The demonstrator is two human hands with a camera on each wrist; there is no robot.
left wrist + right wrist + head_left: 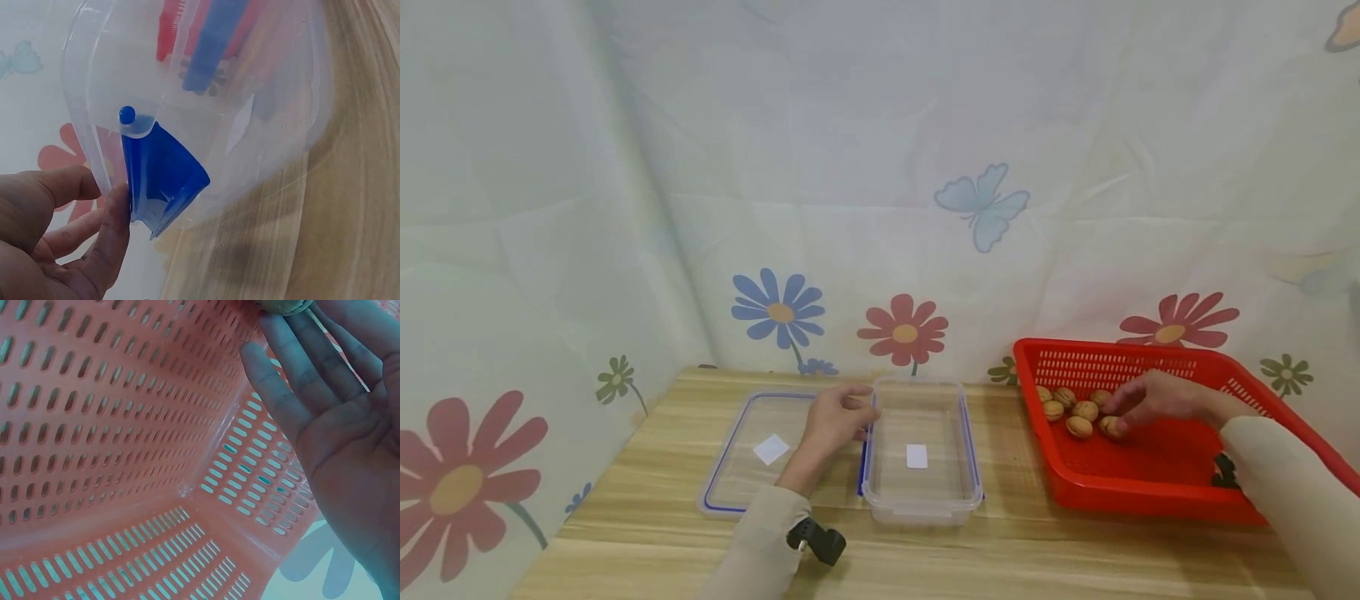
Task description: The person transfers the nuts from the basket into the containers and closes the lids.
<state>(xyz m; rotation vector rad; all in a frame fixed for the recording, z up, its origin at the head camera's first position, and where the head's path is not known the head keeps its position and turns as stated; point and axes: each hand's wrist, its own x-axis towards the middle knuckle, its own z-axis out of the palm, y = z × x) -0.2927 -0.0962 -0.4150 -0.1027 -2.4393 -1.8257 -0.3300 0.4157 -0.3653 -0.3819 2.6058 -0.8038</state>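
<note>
My left hand is at the left rim of a clear plastic container, pinching the wall beside a blue side clip. Thumb and fingertips meet the rim there in the left wrist view. Over on the right, my right hand reaches into a red slotted basket. Its fingertips are on a walnut, also seen as a walnut at the top of the right wrist view. Several other walnuts lie close together in the basket's left part.
A clear lid with a blue seal lies flat left of the container, partly behind my left forearm. Everything stands on a wood-grain table. A flowered curtain hangs right behind it. The basket's raised walls surround my right hand.
</note>
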